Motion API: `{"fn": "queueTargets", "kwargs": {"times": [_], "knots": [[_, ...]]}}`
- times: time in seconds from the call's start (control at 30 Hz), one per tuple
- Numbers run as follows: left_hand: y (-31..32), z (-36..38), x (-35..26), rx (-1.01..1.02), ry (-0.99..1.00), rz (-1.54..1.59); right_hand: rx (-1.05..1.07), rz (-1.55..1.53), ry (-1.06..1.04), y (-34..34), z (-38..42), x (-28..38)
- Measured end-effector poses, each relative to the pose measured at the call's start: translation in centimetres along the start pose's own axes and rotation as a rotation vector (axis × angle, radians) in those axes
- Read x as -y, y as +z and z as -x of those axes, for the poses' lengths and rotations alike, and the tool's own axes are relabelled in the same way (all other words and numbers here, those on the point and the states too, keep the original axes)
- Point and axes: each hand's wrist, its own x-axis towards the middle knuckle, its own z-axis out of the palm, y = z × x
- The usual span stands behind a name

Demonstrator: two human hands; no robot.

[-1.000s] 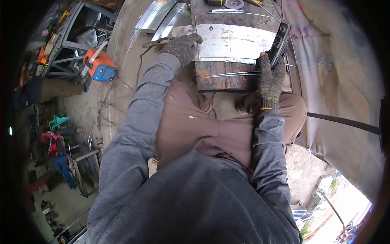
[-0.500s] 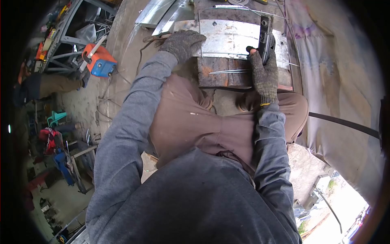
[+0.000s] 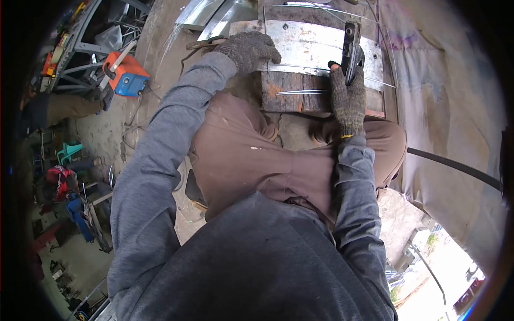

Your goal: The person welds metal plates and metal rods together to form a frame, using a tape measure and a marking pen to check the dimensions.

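Your right hand [image 3: 347, 99] carried the black tool [image 3: 350, 51] left, from the metal sheet's [image 3: 313, 47] right edge onto it.

A metal workshop, rough and open to the outside. Bare concrete floor strewn with cables; an orange and blue welding machine [image 3: 124, 78] beside a grey steel frame rack [image 3: 88, 40] loaded with tools. Sheet metal offcuts [image 3: 214, 16] near the far edge of a rusty workbench [image 3: 300, 91]. Worn tarpaulin [image 3: 444, 107] hung at the right.
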Motion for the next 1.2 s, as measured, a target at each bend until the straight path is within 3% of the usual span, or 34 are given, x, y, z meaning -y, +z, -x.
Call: {"fn": "queueTargets", "kwargs": {"times": [0.03,0.27,0.53,0.67,0.73,1.2], "knots": [[0.0,-0.1,0.3,-0.006,0.072,-0.054,-0.012,0.048,0.018,-0.1,0.1,0.2],[-1.2,-0.6,-0.3,0.026,0.084,-0.003,-0.047,0.057,-0.023,0.4,0.1,-0.1],[-0.2,-1.2,1.3,-0.080,0.272,0.137,-0.073,0.056,-0.043,0.3,0.1,-0.5],[0.5,-0.3,1.9,-0.141,0.253,0.116,-0.091,0.112,-0.019,0.2,0.1,-0.7],[0.6,0.2,1.6,-0.160,0.147,0.060,-0.061,0.083,-0.024,0.1,0.0,-0.9],[0.8,0.1,1.1,-0.135,0.144,0.088,-0.066,0.118,-0.019,0.5,-0.1,-1.6]]}}
